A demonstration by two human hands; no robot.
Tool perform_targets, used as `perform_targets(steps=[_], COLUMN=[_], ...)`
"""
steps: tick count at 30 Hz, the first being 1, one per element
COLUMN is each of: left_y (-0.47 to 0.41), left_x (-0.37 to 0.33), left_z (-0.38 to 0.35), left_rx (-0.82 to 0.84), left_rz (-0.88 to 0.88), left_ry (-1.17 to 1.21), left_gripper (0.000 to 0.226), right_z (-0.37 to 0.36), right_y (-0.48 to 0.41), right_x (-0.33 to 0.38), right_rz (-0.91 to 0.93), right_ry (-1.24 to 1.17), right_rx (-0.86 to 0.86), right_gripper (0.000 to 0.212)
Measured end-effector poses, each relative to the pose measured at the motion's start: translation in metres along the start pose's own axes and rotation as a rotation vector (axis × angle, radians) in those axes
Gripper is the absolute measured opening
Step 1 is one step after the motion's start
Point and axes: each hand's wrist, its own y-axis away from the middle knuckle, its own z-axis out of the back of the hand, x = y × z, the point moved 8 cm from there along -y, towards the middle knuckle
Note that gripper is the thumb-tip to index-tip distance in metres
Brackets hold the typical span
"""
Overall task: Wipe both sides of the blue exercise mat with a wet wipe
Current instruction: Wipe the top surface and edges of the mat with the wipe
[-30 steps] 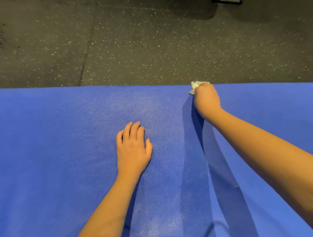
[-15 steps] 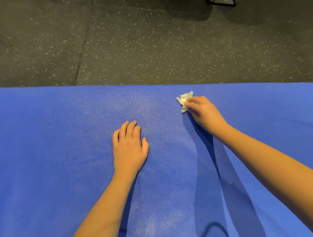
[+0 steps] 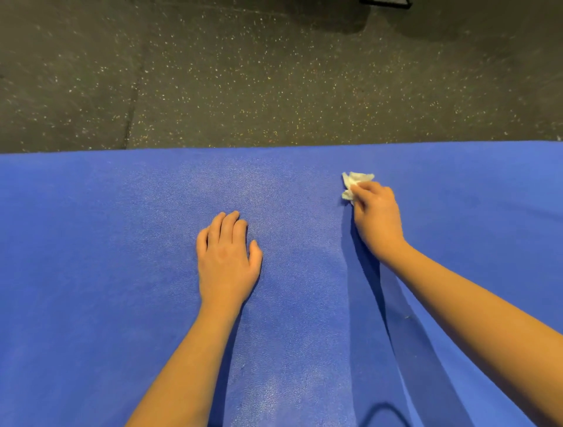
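The blue exercise mat [image 3: 91, 259] lies flat and fills the lower two thirds of the view, its far edge running straight across. A shiny damp band runs down its middle. My left hand [image 3: 227, 259] rests palm down on the mat near the centre, fingers close together, holding nothing. My right hand [image 3: 376, 218] is to the right and a little farther away, its fingers pinched on a crumpled white wet wipe [image 3: 353, 184] that presses on the mat just short of the far edge.
Beyond the mat is dark speckled rubber floor [image 3: 274, 76] with a seam running down at the left. A black object [image 3: 385, 2] is cut off at the top edge. A dark cord loop [image 3: 380, 410] shows on the mat at the bottom.
My right hand has pulled the wipe back from the mat's far edge toward me and slightly left. My left hand has stayed flat in nearly the same spot.
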Motion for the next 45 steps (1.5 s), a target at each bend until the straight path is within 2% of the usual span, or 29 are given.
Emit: perform_targets(steps=[1, 4, 5, 7, 10, 11, 12, 15, 16, 17, 20, 21, 23, 26, 28, 30, 32, 34, 35, 38, 39, 40, 42, 44, 45], left_y=[0.0, 0.0, 0.0, 0.0, 0.0, 0.001, 0.003, 0.023, 0.034, 0.046, 0.067, 0.067, 0.066, 0.066, 0.066, 0.066, 0.066, 0.066, 0.066, 0.065, 0.065, 0.065, 0.066, 0.066, 0.066], left_x=[0.0, -0.001, -0.001, -0.001, -0.002, -0.003, -0.005, -0.015, -0.02, -0.025, -0.027, -0.026, -0.025, -0.027, -0.026, -0.026, -0.027, -0.027, -0.027, -0.027, -0.027, -0.027, -0.028, -0.027, -0.027], left_z=[0.0, 0.001, 0.002, 0.001, 0.0, 0.0, -0.001, -0.003, -0.004, -0.006, -0.009, -0.01, -0.009, -0.009, -0.008, -0.008, -0.008, -0.007, -0.007, -0.006, -0.006, -0.006, -0.006, -0.007, -0.007], left_rx=[-0.003, -0.01, -0.011, -0.004, 0.003, 0.007, 0.019, 0.085, 0.105, 0.12, 0.15, 0.153, 0.154, 0.15, 0.145, 0.144, 0.144, 0.138, 0.135, 0.132, 0.132, 0.133, 0.133, 0.136, 0.135], left_rz=[-0.001, -0.006, -0.007, -0.006, -0.018, -0.013, 0.0, 0.048, 0.03, -0.008, -0.077, -0.068, -0.049, -0.044, -0.04, -0.034, -0.028, -0.028, -0.029, -0.027, -0.025, -0.026, -0.028, -0.029, -0.03], left_ry=[0.002, -0.002, -0.006, -0.007, -0.032, -0.048, -0.062, -0.074, -0.081, -0.095, -0.142, -0.146, -0.137, -0.113, -0.108, -0.107, -0.107, -0.104, -0.103, -0.101, -0.101, -0.099, -0.099, -0.106, -0.104], left_gripper=[0.037, 0.036, 0.036, 0.036, 0.036, 0.037, 0.04, 0.052, 0.054, 0.055, 0.057, 0.057, 0.058, 0.057, 0.057, 0.058, 0.058, 0.058, 0.058, 0.058, 0.058, 0.058, 0.058, 0.058, 0.058], right_z=[-0.003, -0.022, -0.021, -0.006, 0.015, 0.014, 0.01, -0.007, -0.009, -0.005, 0.013, 0.012, 0.009, 0.002, 0.004, 0.014, 0.021, 0.015, 0.01, 0.005, 0.008, 0.012, 0.024, 0.033, 0.034], right_y=[0.005, 0.035, 0.037, 0.025, 0.011, 0.013, 0.016, 0.043, 0.048, 0.047, 0.039, 0.041, 0.047, 0.077, 0.085, 0.078, 0.077, 0.088, 0.095, 0.127, 0.13, 0.127, 0.112, 0.105, 0.109], right_x=[0.012, 0.055, 0.054, 0.037, -0.001, 0.001, 0.01, 0.045, 0.044, 0.034, -0.012, -0.016, 0.006, 0.05, 0.047, 0.022, -0.006, -0.005, 0.008, 0.057, 0.06, 0.056, 0.032, 0.007, 0.004], right_rz=[0.037, 0.426, 0.469, 0.322, -0.146, -0.195, -0.145, 0.236, 0.281, 0.22, -0.258, -0.324, -0.192, 0.226, 0.367, 0.208, -0.084, -0.18, -0.125, 0.319, 0.411, 0.425, 0.259, -0.006, -0.079], right_ry=[-0.011, 0.044, 0.065, 0.041, -0.137, -0.161, -0.156, -0.109, -0.096, -0.105, -0.149, -0.131, -0.125, -0.078, 0.033, 0.067, 0.037, 0.011, 0.003, 0.021, 0.059, 0.097, 0.143, 0.09, 0.045], right_rx=[0.012, 0.24, 0.284, 0.2, 0.038, 0.041, 0.078, 0.324, 0.359, 0.334, 0.103, 0.082, 0.118, 0.29, 0.292, 0.176, 0.057, 0.055, 0.105, 0.305, 0.333, 0.32, 0.205, 0.101, 0.087], right_gripper=[0.024, 0.017, 0.016, 0.012, 0.014, 0.015, 0.016, 0.018, 0.018, 0.018, 0.018, 0.014, 0.018, 0.033, 0.028, 0.025, 0.021, 0.023, 0.027, 0.031, 0.029, 0.029, 0.027, 0.018, 0.014])
